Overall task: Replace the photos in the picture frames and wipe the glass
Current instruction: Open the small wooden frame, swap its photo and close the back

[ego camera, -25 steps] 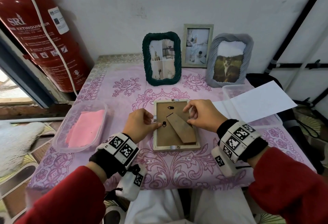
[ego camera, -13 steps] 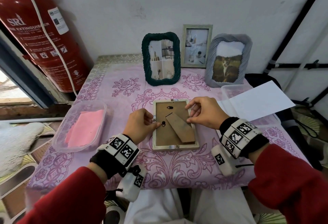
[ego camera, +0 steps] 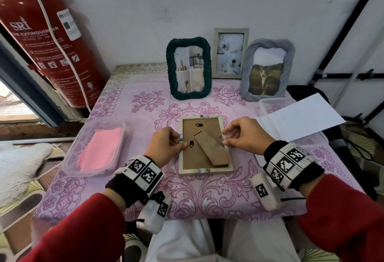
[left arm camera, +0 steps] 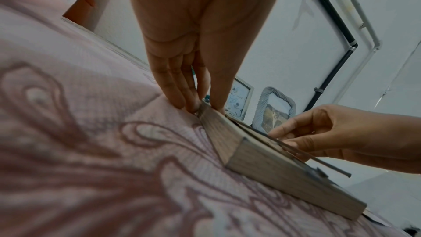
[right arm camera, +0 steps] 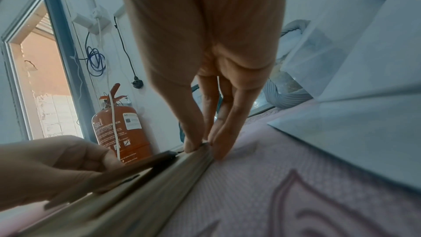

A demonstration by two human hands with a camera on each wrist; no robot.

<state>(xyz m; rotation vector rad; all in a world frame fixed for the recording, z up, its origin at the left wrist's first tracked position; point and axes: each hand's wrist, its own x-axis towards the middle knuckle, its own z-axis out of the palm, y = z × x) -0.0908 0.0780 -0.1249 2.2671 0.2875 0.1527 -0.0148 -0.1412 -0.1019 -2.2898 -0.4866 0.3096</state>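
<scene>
A pale wooden picture frame (ego camera: 205,170) lies face down on the pink cloth, its brown backing board (ego camera: 193,155) and folded stand (ego camera: 212,149) up. My left hand (ego camera: 166,145) pinches the frame's left edge (left arm camera: 218,129) at a small metal tab, thumb on the backing. My right hand (ego camera: 243,135) pinches the right edge (right arm camera: 191,156) at the tab there, thumb on top and fingers against the outer side. Three frames stand at the back: a dark green one (ego camera: 188,68), a pale slim one (ego camera: 230,53) and a grey one (ego camera: 267,69) with a cat photo.
A clear tub (ego camera: 71,153) with a pink cloth (ego camera: 99,149) sits at the left. Another clear tub (ego camera: 270,104) at the right holds white sheets (ego camera: 301,118). A red fire extinguisher (ego camera: 47,45) leans at the far left. The table's front edge is close to my lap.
My right hand moved from the frame's upper right down to the middle of its right edge and now pinches there. The left hand and the frame stayed put.
</scene>
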